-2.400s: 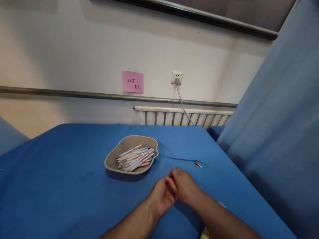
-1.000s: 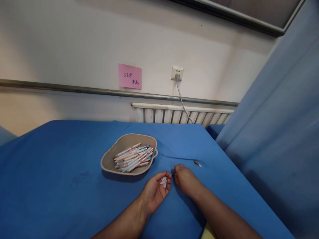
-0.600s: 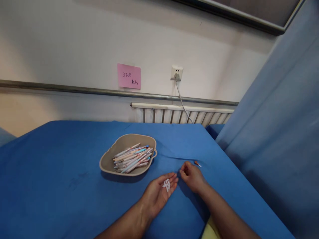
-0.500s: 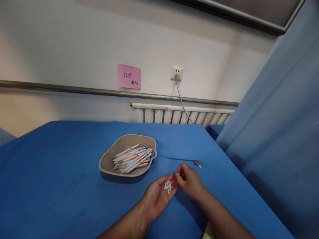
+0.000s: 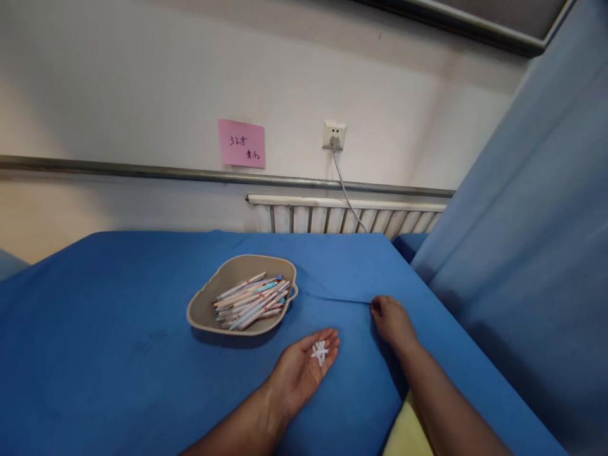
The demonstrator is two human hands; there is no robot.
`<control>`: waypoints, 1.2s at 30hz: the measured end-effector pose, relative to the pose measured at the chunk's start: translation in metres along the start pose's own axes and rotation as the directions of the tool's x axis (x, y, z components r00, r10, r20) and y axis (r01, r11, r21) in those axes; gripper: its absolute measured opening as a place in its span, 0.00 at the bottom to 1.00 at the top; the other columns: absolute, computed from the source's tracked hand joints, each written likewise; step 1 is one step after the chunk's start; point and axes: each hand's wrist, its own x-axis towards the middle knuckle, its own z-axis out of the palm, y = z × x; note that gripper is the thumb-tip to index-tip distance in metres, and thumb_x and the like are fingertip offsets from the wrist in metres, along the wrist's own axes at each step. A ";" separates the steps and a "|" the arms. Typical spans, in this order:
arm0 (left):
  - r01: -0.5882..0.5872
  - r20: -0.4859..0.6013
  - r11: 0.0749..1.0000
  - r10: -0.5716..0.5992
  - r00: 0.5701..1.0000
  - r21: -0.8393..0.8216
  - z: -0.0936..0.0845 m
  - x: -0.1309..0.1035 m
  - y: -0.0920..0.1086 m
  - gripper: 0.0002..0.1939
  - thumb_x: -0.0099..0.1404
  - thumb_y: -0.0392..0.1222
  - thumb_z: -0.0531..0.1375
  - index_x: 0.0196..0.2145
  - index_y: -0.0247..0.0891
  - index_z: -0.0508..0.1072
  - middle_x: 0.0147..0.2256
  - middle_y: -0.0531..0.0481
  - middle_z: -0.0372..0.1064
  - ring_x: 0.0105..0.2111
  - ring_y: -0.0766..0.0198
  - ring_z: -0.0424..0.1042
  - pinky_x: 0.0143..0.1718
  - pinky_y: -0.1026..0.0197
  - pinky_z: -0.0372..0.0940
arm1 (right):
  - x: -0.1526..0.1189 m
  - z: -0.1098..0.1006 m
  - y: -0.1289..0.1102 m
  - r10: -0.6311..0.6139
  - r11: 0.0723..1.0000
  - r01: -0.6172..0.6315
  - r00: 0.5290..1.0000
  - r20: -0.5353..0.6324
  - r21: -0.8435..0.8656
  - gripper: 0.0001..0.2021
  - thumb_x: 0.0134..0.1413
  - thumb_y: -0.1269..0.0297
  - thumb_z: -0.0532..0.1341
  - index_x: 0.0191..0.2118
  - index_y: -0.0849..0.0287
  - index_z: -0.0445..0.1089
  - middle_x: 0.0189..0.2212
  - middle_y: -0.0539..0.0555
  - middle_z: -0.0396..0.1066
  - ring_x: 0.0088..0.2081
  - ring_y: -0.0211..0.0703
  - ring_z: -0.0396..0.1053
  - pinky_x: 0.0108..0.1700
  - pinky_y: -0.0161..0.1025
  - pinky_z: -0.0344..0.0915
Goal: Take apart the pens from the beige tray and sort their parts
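My left hand (image 5: 301,370) is palm up above the blue cloth, fingers stretched out. Several small white stick-like pieces (image 5: 320,352) lie in a loose heap on its palm and fingers. My right hand (image 5: 393,322) is down at the cloth farther right, fingertips pressed together. Those fingers cover the spot where a small orange-and-white piece lay, so what they hold is hidden. Left of my hands stands a beige bowl-like tray (image 5: 202,310) with a small loop handle. Inside it rests a pile of slim pens (image 5: 254,303), mostly pale, some with blue parts.
A blue cloth (image 5: 118,354) covers the table, with a thin crease running toward my right hand. Something yellow (image 5: 407,430) shows under my right forearm. Behind are a radiator (image 5: 304,218), a socket with a plugged cable (image 5: 335,136) and a pink note (image 5: 241,144). A blue curtain (image 5: 532,209) hangs right.
My right hand has left the left palm and moved right, onto the spot of the orange-and-white piece, now covered. The left hand stays nearly still with its white pieces.
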 end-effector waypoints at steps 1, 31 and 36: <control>-0.005 0.000 1.000 0.005 1.000 0.006 0.000 0.000 0.000 0.08 0.61 0.25 0.54 0.36 0.24 0.73 0.35 0.37 0.75 0.33 0.60 0.76 0.39 0.61 0.71 | 0.001 0.001 0.002 0.008 1.000 -0.008 1.000 0.026 0.001 0.07 0.54 0.69 0.55 0.36 0.60 0.70 0.33 0.58 0.71 0.37 0.46 0.68 0.41 0.40 0.60; -0.362 0.251 0.175 0.454 0.855 0.916 0.018 -0.064 0.118 0.06 0.60 0.36 0.59 0.25 0.36 0.69 0.21 0.52 0.66 0.18 0.69 0.62 0.21 0.68 0.56 | -0.024 0.027 -0.046 -0.212 0.754 0.041 0.960 0.185 0.656 0.11 0.55 0.59 0.52 0.29 0.58 0.66 0.22 0.49 0.65 0.25 0.39 0.62 0.27 0.34 0.59; -0.208 0.289 -0.221 0.448 0.846 0.953 0.003 -0.049 0.129 0.08 0.51 0.36 0.63 0.18 0.39 0.69 0.17 0.54 0.61 0.21 0.65 0.60 0.25 0.66 0.52 | -0.024 0.023 -0.045 -0.219 0.731 0.017 0.953 0.211 0.682 0.10 0.54 0.59 0.52 0.29 0.58 0.66 0.21 0.48 0.63 0.23 0.38 0.60 0.27 0.33 0.57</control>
